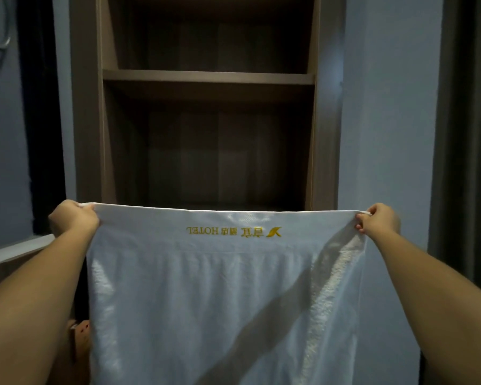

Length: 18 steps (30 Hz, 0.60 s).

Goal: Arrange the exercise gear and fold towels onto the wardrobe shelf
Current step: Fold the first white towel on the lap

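We're starting fold: left hand, right hand fingers pinching towel top corners before shelf; next likely joining corners.

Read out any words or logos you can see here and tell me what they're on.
"HOTEL": gold stitching on the white towel, mirrored from this side, just below the edge that the left hand and right hand pinch.
Characters beside it, next to a leaf mark: too blurred to read.
On the wardrobe: no text.
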Tool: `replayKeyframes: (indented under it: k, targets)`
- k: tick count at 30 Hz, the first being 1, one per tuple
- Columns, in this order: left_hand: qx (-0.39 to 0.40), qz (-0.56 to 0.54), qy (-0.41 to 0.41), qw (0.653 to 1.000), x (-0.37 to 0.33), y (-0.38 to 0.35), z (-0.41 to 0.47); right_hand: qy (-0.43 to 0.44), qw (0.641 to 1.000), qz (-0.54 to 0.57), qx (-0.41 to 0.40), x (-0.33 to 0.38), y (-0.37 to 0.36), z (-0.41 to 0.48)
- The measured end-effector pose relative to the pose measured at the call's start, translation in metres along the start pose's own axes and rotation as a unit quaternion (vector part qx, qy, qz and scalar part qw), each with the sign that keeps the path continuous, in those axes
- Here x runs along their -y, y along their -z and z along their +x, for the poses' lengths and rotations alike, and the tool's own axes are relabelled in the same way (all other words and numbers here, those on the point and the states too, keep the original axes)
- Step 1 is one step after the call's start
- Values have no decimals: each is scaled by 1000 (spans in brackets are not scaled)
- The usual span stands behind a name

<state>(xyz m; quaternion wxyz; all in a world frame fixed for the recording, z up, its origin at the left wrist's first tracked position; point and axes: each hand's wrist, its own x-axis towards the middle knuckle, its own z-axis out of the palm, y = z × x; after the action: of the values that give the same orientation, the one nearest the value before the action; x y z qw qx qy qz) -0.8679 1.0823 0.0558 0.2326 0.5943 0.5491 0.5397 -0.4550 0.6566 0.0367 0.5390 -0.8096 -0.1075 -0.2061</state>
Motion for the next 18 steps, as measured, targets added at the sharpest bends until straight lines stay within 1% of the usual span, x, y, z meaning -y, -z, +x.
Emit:
replayKeyframes:
  k: [3,5,8,12,14,16,17,18]
  targets:
    - [-15,-45,-25,999,5,-1,-2,13,999,-50,-14,0,5,-2]
    - [-30,-69,-60,995,9,-1,-3,30,998,-50,-23,-1,7,-3]
    - [-51,-97,-72,991,9,-3,-7,42,998,17,-45,-3,4,-6]
    - [-61,-205,-5,977,2,-7,-23,2,987,143,-80,3,-3,-16]
    - [-65,-279,44,957,-2,-7,-29,-25,974,207,-85,5,-3,-18]
    - [-42,-368,104,923,-6,-6,-36,-50,955,278,-84,12,-1,-27]
    - [-7,-426,129,896,-7,-6,-42,-70,937,336,-65,18,-1,-35]
    - [46,-489,144,859,-9,-5,-53,-90,910,405,-23,23,-2,-43]
